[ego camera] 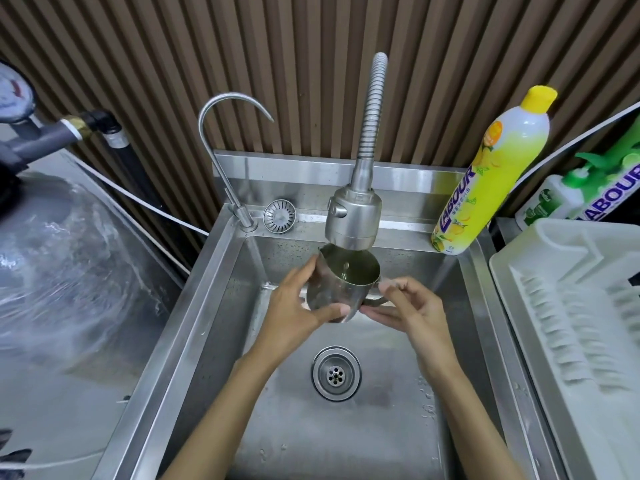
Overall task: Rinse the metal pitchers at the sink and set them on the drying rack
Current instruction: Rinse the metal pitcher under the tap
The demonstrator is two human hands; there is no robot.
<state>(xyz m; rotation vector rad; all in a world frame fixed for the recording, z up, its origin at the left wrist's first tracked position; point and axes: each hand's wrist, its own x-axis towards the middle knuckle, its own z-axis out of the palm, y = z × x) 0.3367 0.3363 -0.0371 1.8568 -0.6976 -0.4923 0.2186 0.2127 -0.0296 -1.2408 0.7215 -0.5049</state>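
Note:
A small metal pitcher [337,284] is held upright over the steel sink [221,306], right under the spray head of the flexible tap [353,220]. Water sits inside the pitcher. My left hand [294,303] grips its body from the left, thumb across the front. At the pitcher's right side, my right hand [410,306] pinches the handle. A white plastic drying rack [568,306] stands to the right of the sink; I see no pitchers on it.
A thin curved tap [225,140] and a loose strainer basket [280,216] sit on the sink's back ledge. A yellow dish-soap bottle [491,178] stands at the back right, a green one [588,188] behind the rack. The drain [336,374] lies below my hands. A plastic-wrapped tank [62,265] is on the left.

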